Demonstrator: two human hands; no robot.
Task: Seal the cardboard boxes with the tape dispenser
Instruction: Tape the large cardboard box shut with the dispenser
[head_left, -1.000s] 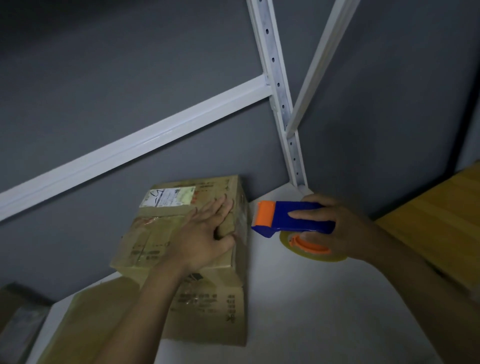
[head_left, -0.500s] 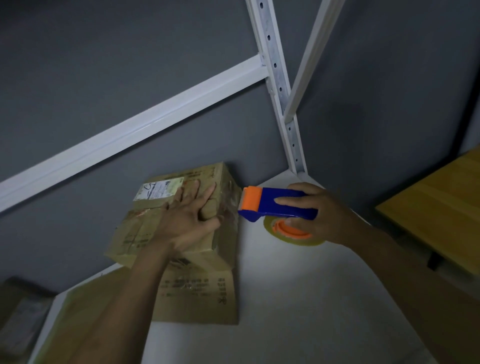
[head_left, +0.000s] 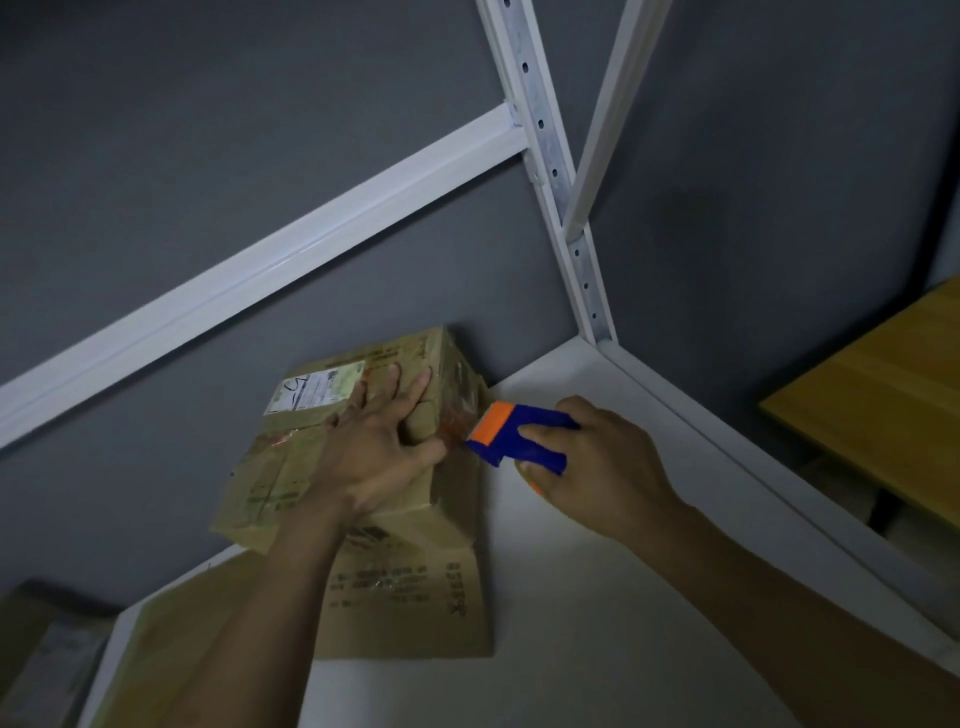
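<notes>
A small cardboard box (head_left: 291, 467) with a white label sits tilted on top of a larger flat box (head_left: 415, 587) on a white shelf (head_left: 597, 597). My left hand (head_left: 379, 447) lies on the small box's top, fingers spread and thumb hooked over its right edge. My right hand (head_left: 602, 467) grips a blue tape dispenser (head_left: 524, 436) with an orange front. The dispenser's orange end touches the small box's right side near my left thumb. Most of the tape roll is hidden under my right hand.
White metal shelf posts (head_left: 566, 208) and a crossbar (head_left: 260, 270) stand against a grey wall. A wooden surface (head_left: 883, 395) lies to the right beyond the shelf edge. More cardboard (head_left: 36, 660) shows at the lower left.
My right hand has carried the dispenser leftward until its orange end meets the box's right side. My left hand stays pressed on the box top.
</notes>
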